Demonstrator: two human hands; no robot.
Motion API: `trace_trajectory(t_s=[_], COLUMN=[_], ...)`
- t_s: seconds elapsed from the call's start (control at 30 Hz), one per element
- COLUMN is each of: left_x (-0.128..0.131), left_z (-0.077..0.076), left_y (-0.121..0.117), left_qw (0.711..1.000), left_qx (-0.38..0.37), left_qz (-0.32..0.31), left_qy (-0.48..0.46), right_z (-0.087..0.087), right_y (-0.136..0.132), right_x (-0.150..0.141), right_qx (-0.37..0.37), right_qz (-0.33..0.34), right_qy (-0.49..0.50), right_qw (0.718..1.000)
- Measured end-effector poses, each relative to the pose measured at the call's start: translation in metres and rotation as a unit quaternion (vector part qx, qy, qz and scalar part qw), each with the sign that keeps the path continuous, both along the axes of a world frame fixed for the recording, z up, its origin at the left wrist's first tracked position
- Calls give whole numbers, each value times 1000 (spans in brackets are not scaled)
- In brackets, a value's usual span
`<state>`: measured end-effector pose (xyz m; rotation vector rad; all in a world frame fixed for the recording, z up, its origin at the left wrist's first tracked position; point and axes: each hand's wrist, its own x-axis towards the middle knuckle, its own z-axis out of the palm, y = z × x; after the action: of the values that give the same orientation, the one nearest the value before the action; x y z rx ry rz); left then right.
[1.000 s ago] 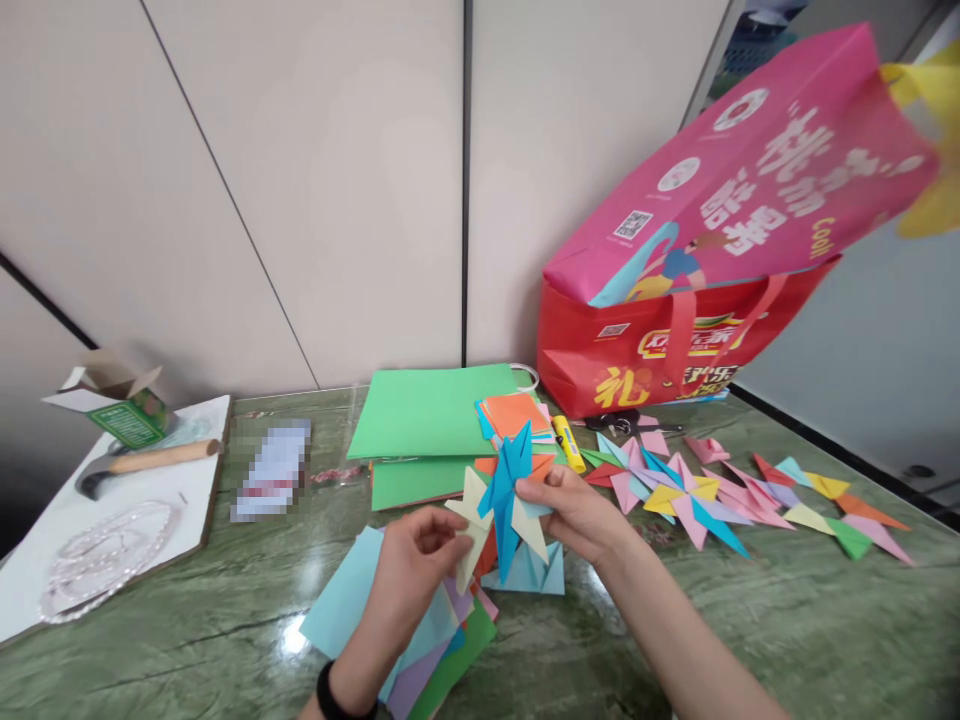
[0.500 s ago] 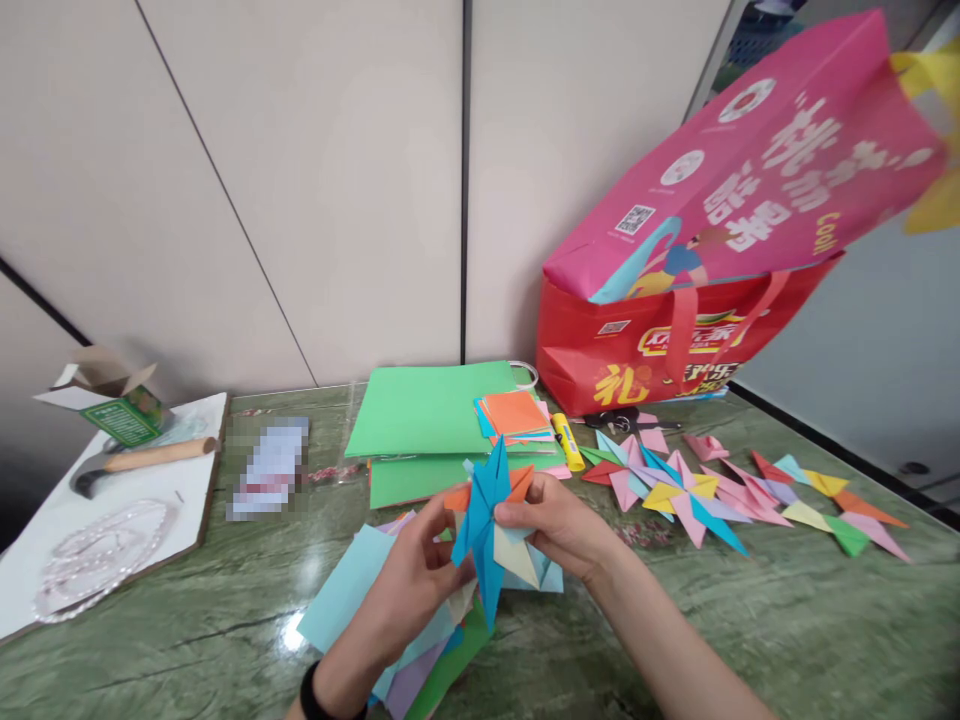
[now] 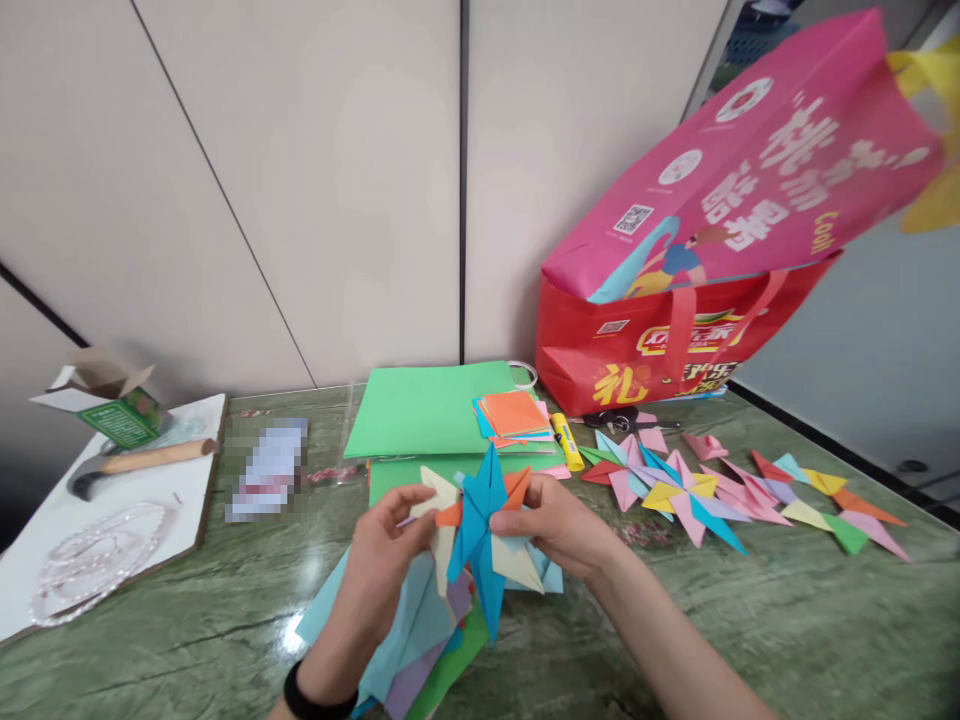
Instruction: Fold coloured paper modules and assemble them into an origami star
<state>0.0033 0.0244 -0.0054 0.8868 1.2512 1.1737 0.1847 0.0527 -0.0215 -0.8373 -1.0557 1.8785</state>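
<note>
Between my two hands is a folded paper star [image 3: 486, 515] with blue, orange and cream points, held up above the table. My left hand [image 3: 390, 535] is closed, pinching the orange and cream points on its left side. My right hand [image 3: 559, 520] pinches the right side, thumb lying on the front near the blue middle and the fingers hidden behind. Below them lies a loose pile of coloured paper sheets [image 3: 409, 640] in light blue, purple and green, partly covered by my left hand and the star.
Several folded paper stars [image 3: 682, 490] lie at the right. Behind my hands are green paper [image 3: 431, 405], small coloured squares [image 3: 516, 413] and a yellow glue stick [image 3: 568, 442]. Bags [image 3: 637, 345] stand at the back right. A hammer-like tool [image 3: 142, 460] rests on a white board [image 3: 191, 505].
My left hand has moved up and left along the star, and its cream point on the left now shows. My right hand has stayed nearly in place.
</note>
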Motion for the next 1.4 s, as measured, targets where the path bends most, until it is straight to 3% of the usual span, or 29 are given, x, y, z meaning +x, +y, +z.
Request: trace_trajectory(t_s=[0.13,0.37,0.63,0.83,1.07,1.4], left_x=[-11,-13,-14,-17,-14,-13], left_z=[12,24,19,26,32,30], left_y=[3,1,1,2,-1,0], left_qw=[996,995,996,995,983,984], left_qx=[69,92,72,66,-43,-49], left_qz=[52,29,24,53,-21,-14], left_qy=[-22,-10,-37,-52,-176,-169], right_z=[1,3,6,6,2,4], right_y=[2,2,1,1,-1,-6], right_x=[4,1,-1,-2,-8,-9], right_qx=[41,80,50,52,64,82], right_qz=[-36,-58,-88,-111,-134,-156], right_qy=[-81,-132,-151,-161,-152,-169], right_qw=[995,986,983,979,977,970])
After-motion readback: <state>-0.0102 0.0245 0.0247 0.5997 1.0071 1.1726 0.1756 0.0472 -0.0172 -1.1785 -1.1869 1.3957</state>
